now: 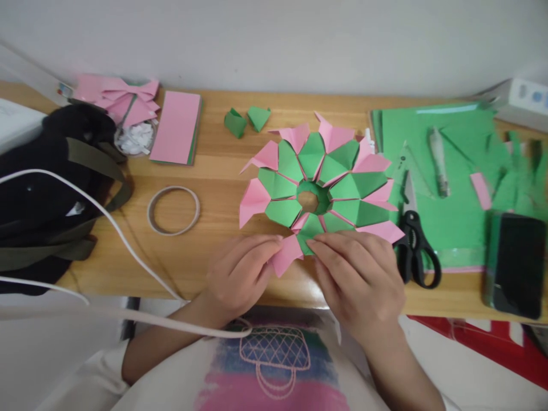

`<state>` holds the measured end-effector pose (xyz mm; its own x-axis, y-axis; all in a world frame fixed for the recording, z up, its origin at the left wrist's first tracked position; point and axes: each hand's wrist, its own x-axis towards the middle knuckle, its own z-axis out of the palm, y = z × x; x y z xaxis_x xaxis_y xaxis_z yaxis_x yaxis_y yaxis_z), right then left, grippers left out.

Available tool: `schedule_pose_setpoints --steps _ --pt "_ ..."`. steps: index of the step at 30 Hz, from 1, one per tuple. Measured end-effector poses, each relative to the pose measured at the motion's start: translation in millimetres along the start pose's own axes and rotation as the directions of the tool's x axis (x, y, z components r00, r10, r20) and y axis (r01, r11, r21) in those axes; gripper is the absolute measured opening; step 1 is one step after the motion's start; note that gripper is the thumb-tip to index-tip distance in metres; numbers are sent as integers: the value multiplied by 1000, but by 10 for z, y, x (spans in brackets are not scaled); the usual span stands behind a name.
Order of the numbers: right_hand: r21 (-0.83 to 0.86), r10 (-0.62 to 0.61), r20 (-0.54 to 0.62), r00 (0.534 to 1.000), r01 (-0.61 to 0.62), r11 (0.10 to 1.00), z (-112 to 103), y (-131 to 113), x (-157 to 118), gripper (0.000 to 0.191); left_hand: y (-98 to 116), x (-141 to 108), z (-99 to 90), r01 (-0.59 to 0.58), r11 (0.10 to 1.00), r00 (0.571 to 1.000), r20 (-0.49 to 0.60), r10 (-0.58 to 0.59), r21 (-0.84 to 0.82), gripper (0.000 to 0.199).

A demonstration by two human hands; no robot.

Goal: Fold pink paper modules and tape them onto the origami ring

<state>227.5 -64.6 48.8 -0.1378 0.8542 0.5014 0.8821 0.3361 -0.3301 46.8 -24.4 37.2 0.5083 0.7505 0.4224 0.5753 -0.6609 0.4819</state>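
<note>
A folded paper ring (288, 166) of green segments with pink pointed tips sits at the middle of the table, with a round hole at its centre. My left hand (244, 271) pinches a pink tip at the ring's near side. Close by, my right hand (362, 274) has its fingers closed on the green segment beside that tip. The undersides of both pinches are hidden. Behind the ring lie two small folded green pieces, one dark (235, 123) and one lighter (259, 117).
Left of the ring lie a roll of tape (173, 230), a pink paper stack (176, 128) and a black bag (38, 182). To the right are black-handled scissors (413, 240), green sheets (454, 228), a utility knife (439, 162) and a phone (516, 264). A white cable (128, 246) crosses the left side.
</note>
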Motion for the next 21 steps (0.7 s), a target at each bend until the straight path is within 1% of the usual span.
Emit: schedule_pose_setpoints --steps 3,7,14,18,21 --pt "-4 1 11 1000 -1 1000 -4 -1 -5 13 4 4 -5 -21 1000 1000 -6 21 8 18" --pt "-1 0 22 1000 0 1000 -7 -1 -7 12 10 -2 -10 -20 999 1000 -4 21 28 18" --pt "12 5 36 999 -6 1000 -15 -7 -4 12 4 -43 -8 -75 991 997 -24 78 111 19" --pt "16 20 53 998 -21 1000 -18 -6 -7 11 -12 -54 4 -129 982 992 16 128 135 19" --pt "7 17 60 998 -17 1000 -15 -10 -8 11 -17 -56 2 -154 976 988 18 153 152 18"
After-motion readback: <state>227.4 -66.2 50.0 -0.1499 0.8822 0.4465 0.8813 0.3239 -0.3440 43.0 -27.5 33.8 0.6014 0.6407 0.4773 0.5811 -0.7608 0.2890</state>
